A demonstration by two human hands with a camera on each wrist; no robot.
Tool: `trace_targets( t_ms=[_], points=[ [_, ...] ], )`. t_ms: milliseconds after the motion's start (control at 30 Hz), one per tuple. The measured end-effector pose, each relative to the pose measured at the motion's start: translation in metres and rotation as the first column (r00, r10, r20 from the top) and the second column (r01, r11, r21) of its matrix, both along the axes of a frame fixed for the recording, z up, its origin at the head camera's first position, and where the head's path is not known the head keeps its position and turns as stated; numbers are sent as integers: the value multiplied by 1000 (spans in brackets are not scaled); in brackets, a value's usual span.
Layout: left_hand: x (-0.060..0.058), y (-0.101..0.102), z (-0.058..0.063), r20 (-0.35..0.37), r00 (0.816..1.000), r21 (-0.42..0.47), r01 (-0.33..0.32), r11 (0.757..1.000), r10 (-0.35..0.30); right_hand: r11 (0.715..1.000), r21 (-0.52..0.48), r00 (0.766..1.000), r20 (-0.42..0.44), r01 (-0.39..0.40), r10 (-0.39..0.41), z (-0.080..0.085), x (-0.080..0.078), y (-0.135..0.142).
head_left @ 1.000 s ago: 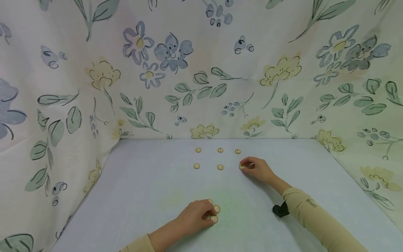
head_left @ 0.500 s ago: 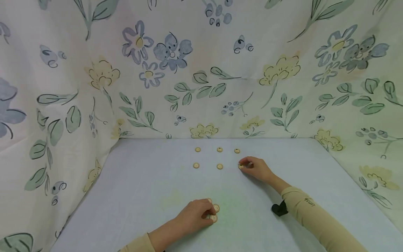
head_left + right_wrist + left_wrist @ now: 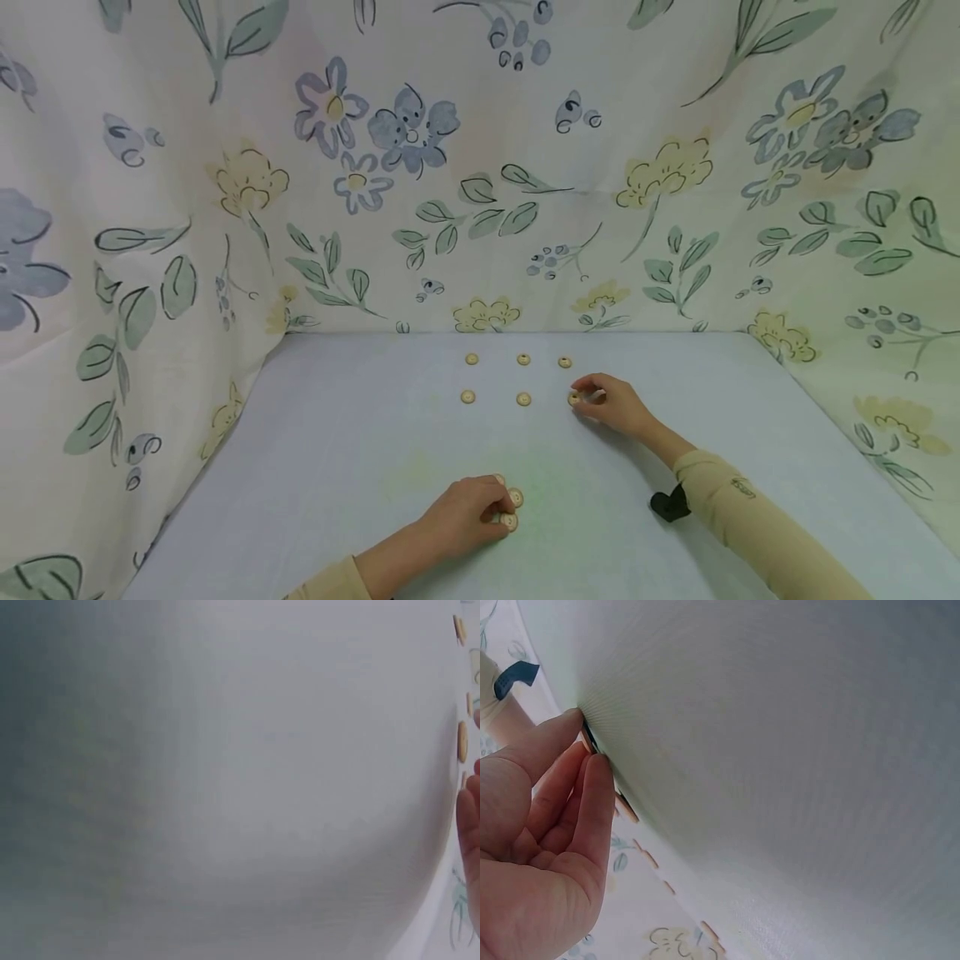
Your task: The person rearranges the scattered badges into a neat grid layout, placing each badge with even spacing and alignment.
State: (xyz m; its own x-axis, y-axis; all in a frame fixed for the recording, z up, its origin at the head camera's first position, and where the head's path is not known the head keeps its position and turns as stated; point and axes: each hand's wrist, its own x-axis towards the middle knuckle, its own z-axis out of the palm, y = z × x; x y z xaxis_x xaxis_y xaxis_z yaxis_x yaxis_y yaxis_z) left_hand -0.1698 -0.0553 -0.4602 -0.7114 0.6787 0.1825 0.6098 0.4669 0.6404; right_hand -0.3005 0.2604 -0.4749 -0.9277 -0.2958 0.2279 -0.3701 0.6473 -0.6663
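Low in the middle of the head view, my left hand (image 3: 467, 518) pinches a round wooden button (image 3: 508, 522) between thumb and fingers. Close by lie another wooden button (image 3: 515, 497) and one partly hidden behind the knuckles. In the left wrist view the pinched button (image 3: 590, 739) shows edge-on between thumb and fingertip. Farther back, my right hand (image 3: 611, 403) has thumb and index finger parted around a button (image 3: 574, 399) lying flat on the table. That button (image 3: 462, 742) stands apart from the fingers in the right wrist view, where most of the hand is cut off.
Two rows of wooden buttons lie toward the back: a left one (image 3: 468, 397) and middle one (image 3: 523, 399) in front, with a back row ending at another button (image 3: 565, 362). A white cloth covers the table (image 3: 337, 417). A floral curtain (image 3: 480, 250) closes the back and sides.
The right thumb and index finger have parted slightly from the button at the right end of the front row, which stays in place. The left hand has not moved.
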Motion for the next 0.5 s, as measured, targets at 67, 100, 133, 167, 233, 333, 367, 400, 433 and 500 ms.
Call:
trace_targets(
  t_ms=[67, 100, 133, 167, 233, 333, 367, 400, 433, 500],
  points=[
    [0, 0, 0, -7, 1000, -6, -2, 1000, 2, 1000, -10, 1000, -3, 7, -7, 0, 3, 0],
    [-1, 0, 0, -7, 1000, -9, -4, 1000, 4, 1000, -15, 1000, -6, 10, -10, 0, 4, -1],
    [-1, 1, 0, -9, 1000, -12, -6, 1000, 6, 1000, -20, 1000, -7, 13, -13, 0, 5, -1],
    [-1, 1, 0, -11, 1000, -16, -9, 1000, 9, 1000, -22, 1000, -7, 16, -17, 0, 6, -1],
    [-2, 1, 1, -8, 1000, -22, -13, 1000, 13, 999, -29, 1000, 2, 14, -14, 0, 9, -3],
    [-2, 2, 3, 6, 1000, -26, -18, 999, 18, 999, -46, 1000, 30, 0, 1, 0, 14, -6],
    [-2, 2, 3, 10, 1000, -27, -19, 999, 19, 999, -49, 999, 40, -8, 10, -1, 16, -7],
    [-1, 2, 3, 12, 1000, -28, -19, 999, 19, 998, -58, 999, 49, -18, 21, -1, 18, -8],
    [-1, 2, 4, 14, 1000, -29, -18, 999, 19, 998, -66, 998, 54, -25, 29, -2, 20, -10],
    [0, 2, 4, 19, 1000, -33, -17, 999, 18, 996, -79, 997, 58, -42, 47, -3, 24, -13]
  ],
)
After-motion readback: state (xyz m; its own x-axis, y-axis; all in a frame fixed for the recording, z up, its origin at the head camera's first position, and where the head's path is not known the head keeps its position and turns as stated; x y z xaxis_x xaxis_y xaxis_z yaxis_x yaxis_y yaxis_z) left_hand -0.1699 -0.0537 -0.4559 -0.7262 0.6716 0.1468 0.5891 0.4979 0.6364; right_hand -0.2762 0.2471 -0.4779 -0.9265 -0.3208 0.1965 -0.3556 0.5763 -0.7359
